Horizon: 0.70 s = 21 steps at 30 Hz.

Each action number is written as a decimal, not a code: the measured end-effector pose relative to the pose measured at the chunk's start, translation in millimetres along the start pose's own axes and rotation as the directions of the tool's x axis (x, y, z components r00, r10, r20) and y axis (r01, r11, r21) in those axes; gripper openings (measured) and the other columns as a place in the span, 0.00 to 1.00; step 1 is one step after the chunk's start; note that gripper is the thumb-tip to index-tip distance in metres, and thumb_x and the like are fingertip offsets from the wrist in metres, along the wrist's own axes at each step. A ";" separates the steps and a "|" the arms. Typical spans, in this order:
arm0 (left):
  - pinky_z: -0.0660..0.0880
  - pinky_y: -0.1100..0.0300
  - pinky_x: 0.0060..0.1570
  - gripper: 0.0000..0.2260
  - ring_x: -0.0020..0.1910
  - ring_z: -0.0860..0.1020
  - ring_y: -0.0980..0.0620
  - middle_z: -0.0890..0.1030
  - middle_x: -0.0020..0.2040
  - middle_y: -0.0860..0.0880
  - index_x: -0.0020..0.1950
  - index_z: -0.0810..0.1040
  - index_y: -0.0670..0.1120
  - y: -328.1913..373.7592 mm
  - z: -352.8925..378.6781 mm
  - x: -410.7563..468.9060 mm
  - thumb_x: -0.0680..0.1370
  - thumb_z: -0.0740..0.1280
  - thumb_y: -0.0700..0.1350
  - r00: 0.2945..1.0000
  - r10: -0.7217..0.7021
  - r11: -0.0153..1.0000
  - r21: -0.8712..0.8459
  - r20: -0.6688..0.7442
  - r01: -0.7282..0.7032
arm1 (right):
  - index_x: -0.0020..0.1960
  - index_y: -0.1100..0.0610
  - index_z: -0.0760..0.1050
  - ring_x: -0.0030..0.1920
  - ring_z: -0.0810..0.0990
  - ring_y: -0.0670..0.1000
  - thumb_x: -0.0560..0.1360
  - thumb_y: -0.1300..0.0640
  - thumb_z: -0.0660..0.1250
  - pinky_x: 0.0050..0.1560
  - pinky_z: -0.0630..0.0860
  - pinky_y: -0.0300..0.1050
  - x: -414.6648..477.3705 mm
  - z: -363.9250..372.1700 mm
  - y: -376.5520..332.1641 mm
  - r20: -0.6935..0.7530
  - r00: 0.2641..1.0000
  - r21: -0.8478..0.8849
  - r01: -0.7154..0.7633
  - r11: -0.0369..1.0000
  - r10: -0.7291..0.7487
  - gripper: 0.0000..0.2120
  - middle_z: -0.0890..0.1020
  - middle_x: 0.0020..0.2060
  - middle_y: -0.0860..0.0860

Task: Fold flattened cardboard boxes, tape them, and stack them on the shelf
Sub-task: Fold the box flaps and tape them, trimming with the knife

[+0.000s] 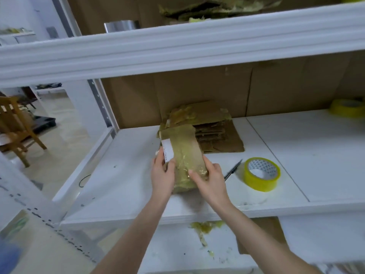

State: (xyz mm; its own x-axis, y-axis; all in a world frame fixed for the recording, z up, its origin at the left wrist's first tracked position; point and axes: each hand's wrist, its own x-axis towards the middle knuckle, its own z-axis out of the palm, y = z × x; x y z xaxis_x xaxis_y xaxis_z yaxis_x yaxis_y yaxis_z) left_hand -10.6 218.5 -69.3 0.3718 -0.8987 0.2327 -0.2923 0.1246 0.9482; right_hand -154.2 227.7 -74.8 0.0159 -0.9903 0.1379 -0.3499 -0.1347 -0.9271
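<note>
Two bare forearms reach up from the bottom edge, and the hands meet on a small cardboard box (185, 149) that rests on the white shelf (128, 155). The left hand (163, 175) wraps the box's left side, thumb over the top face, just beside a white label (167, 152). The right hand (209, 178) grips the near right corner, fingers curled over the glossy tape that covers it.

Held from both sides like this, the box seems steadied so the tape can be pressed flat or the box turned. I judge it already folded and taped, with stacking yet to come.

Just behind it lies a pile of flattened cardboard (217, 135), within easy reach as the next stock. To the right, apart from the box, a yellow tape roll (261, 174) lies flat. A dark slim tool (233, 170), a pen or a cutter, lies between it and the right hand. Both sit where that hand can take them. A second yellow roll (347, 107) sits far right at the back.

The label carries small print, too fine to read. The near roll's core shows a repeated dark pattern but no legible brand.
</note>
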 end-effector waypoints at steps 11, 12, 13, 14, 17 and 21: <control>0.59 0.53 0.72 0.18 0.74 0.62 0.47 0.67 0.73 0.45 0.71 0.71 0.45 -4.8 27.9 2.4 0.83 0.52 0.46 0.924 0.229 0.626 0.680 0.307 -0.382 | 0.72 0.47 0.66 0.57 0.76 0.56 0.76 0.41 0.61 0.59 0.74 0.51 32.2 3.1 19.0 0.049 0.981 -0.253 -0.171 0.952 0.189 0.26 0.71 0.60 0.53; 0.57 0.53 0.73 0.22 0.74 0.61 0.48 0.67 0.73 0.45 0.71 0.71 0.47 -3.5 33.4 -5.0 0.82 0.47 0.50 0.909 0.231 0.572 0.707 0.347 -0.416 | 0.73 0.48 0.64 0.59 0.76 0.56 0.77 0.42 0.61 0.61 0.73 0.51 32.9 1.4 19.3 0.064 0.978 -0.267 -0.173 0.948 0.196 0.27 0.70 0.62 0.54; 0.55 0.53 0.74 0.28 0.75 0.60 0.48 0.66 0.74 0.45 0.72 0.69 0.48 -2.8 36.8 -10.1 0.80 0.40 0.54 0.900 0.217 0.529 0.729 0.378 -0.434 | 0.74 0.49 0.64 0.61 0.75 0.56 0.78 0.43 0.60 0.62 0.72 0.50 33.1 -2.6 19.4 0.089 0.976 -0.286 -0.168 0.943 0.201 0.27 0.70 0.63 0.55; 0.54 0.52 0.74 0.32 0.75 0.60 0.48 0.66 0.74 0.45 0.72 0.69 0.50 -5.7 38.7 -11.3 0.78 0.36 0.57 0.895 0.199 0.498 0.746 0.399 -0.443 | 0.74 0.50 0.64 0.61 0.75 0.56 0.78 0.44 0.59 0.62 0.71 0.49 32.9 -9.0 19.8 0.112 0.975 -0.317 -0.148 0.937 0.192 0.26 0.70 0.64 0.56; 0.64 0.45 0.68 0.32 0.69 0.70 0.42 0.73 0.69 0.41 0.68 0.74 0.50 -15.1 35.4 -3.7 0.81 0.38 0.61 0.858 0.200 0.438 0.740 0.472 -0.510 | 0.69 0.52 0.70 0.63 0.73 0.54 0.79 0.46 0.61 0.61 0.70 0.46 32.9 -42.7 24.1 0.014 0.998 -0.457 -0.041 0.889 0.054 0.21 0.71 0.63 0.53; 0.63 0.44 0.67 0.34 0.68 0.71 0.41 0.74 0.68 0.41 0.68 0.74 0.50 -21.0 31.2 7.6 0.80 0.36 0.63 0.824 0.169 0.433 0.711 0.540 -0.554 | 0.66 0.51 0.70 0.65 0.68 0.53 0.76 0.46 0.65 0.62 0.67 0.47 35.1 -95.8 42.1 -0.156 0.988 -0.700 -0.100 0.707 -0.016 0.20 0.71 0.63 0.51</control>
State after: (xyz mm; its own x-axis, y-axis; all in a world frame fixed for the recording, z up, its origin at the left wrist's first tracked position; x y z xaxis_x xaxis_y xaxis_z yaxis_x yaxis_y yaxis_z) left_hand -29.2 195.9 -94.2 -0.2190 -0.9471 0.2347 -0.9589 0.2534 0.1278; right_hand -258.1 190.5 -75.7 -0.1253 -0.9706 0.2055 -0.9047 0.0268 -0.4251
